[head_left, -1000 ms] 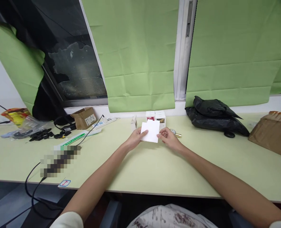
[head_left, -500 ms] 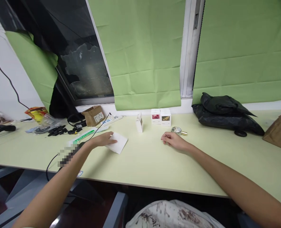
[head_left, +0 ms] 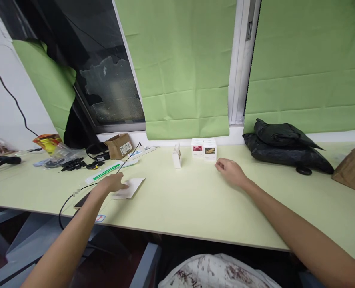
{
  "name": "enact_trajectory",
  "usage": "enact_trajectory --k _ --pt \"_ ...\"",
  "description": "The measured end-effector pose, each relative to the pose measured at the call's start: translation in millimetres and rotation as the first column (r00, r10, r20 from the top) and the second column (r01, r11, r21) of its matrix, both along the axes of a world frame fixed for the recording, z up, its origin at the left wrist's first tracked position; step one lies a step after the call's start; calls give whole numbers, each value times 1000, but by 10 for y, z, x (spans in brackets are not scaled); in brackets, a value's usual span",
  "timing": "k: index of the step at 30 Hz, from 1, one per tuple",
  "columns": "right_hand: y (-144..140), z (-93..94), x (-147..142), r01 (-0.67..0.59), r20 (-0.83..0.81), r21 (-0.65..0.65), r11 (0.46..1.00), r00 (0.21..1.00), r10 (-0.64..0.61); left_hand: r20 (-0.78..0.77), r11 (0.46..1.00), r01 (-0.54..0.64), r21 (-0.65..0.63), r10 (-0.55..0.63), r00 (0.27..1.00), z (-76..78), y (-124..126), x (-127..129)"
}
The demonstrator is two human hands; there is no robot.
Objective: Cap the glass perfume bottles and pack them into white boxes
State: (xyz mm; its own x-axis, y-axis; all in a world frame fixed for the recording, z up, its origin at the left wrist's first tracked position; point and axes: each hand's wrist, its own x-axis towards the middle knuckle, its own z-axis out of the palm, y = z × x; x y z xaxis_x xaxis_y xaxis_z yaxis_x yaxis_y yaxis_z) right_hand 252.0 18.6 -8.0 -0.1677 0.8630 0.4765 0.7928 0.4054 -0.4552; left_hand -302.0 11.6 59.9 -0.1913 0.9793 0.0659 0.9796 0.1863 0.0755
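My left hand (head_left: 113,183) is over a folded white paper or card (head_left: 132,188) on the table, its thumb at the paper's near left part and its fingers apart. One flap of the paper is raised a little. Farther right, my right hand (head_left: 231,173) is low over the table with fingers curled, just in front of small white boxes (head_left: 210,152) with flower pictures. Whatever it may hold is hidden; the round glass with a gold handle seen there earlier does not show. A single narrow white box (head_left: 176,156) stands upright between the hands.
Black plastic bags (head_left: 285,144) and a brown paper bag (head_left: 353,168) are on the right, with a black ring (head_left: 303,171). At the left are a cardboard box (head_left: 119,147), black parts (head_left: 75,164), a green-striped packet (head_left: 107,172) and a cable (head_left: 61,212). Green blinds (head_left: 183,72) hang behind.
My left hand has moved left and nearer me, and the paper has come lower onto the table. My right hand has shifted right over the spot of the round gold-handled glass, now out of sight.
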Motion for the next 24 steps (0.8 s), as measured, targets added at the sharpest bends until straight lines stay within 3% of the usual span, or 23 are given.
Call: enact_trajectory --k 1,3,5,6,9,12,15,19,24 --pt "28 4 73 62 31 55 997 997 -64 -60 1000 -8 -16 7 998 41 -6 120" --pt "82 -30 213 180 83 100 979 979 -189 -99 986 31 164 -15 995 107 -14 487" --pt "131 -105 333 252 144 44 967 956 -256 8 919 136 370 -150 989 116 3 971" --pt "153 -147 384 258 180 -3 966 951 -253 90 890 190 415 -248 964 93 29 1227" --pt "208 -243 516 240 264 -128 962 944 -200 297 868 261 423 -405 864 -65 191 1901" --pt "252 -259 630 221 281 -179 959 945 -165 407 847 236 476 -451 794 -277 430 2308" --pt "281 -216 718 179 230 -220 959 965 -127 484 827 156 540 -457 746 -469 619 2477" --pt "298 -118 743 144 95 -260 955 988 -124 537 786 85 613 -493 684 -674 710 2506" --pt "305 -7 637 171 -97 -73 983 979 -178 589 794 70 604 -504 632 -794 747 2449"
